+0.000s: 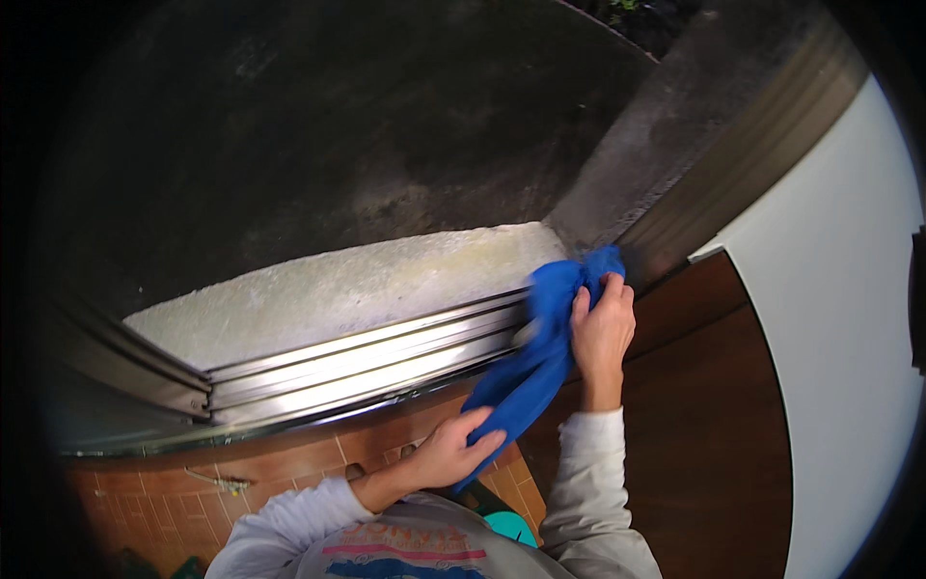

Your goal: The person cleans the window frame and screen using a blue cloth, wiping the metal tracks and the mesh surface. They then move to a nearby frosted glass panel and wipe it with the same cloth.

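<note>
A blue cloth [532,380] stretches between my two hands. My right hand [606,326] grips its bunched upper end at the right corner of a metal sliding-window track [347,369], where the track meets the side frame [745,152]. Lower down, my left hand [456,449] pinches the cloth's hanging end between thumb and fingers, in front of my body. Part of the cloth covers the track's right end and hides that corner. The cloth is slightly blurred.
Outside the track runs a pale concrete ledge [347,282], with dark ground [347,130] beyond. A dark brown wooden surface [694,434] and a white panel [832,289] stand to the right. Below are reddish floor tiles [304,452], a small metal tap-like fitting [230,483] and a turquoise object [512,527].
</note>
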Motion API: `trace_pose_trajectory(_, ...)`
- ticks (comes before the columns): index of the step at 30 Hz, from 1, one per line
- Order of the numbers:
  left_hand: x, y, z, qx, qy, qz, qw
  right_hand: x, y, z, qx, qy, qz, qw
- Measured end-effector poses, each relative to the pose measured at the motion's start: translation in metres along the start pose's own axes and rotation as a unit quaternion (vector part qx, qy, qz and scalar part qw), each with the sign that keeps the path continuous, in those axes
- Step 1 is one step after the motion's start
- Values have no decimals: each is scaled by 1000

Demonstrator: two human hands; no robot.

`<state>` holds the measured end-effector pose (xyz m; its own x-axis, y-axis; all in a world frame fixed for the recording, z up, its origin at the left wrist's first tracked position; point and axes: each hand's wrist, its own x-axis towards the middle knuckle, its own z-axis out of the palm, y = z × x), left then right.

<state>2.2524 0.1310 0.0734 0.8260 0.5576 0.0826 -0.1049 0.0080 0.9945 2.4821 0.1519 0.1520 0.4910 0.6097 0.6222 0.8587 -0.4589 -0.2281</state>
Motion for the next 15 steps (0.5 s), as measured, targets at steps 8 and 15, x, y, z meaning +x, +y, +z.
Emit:
trace_pose_trajectory(8, -39, 2, -17, 23, 30, 24, 999, -35, -47, 13, 2, -137, -179, 974)
trace_pose_trajectory(15, -92, 4, -53, 32, 72, 63, 995, -128, -192, 22, 357, -176, -346, 850)
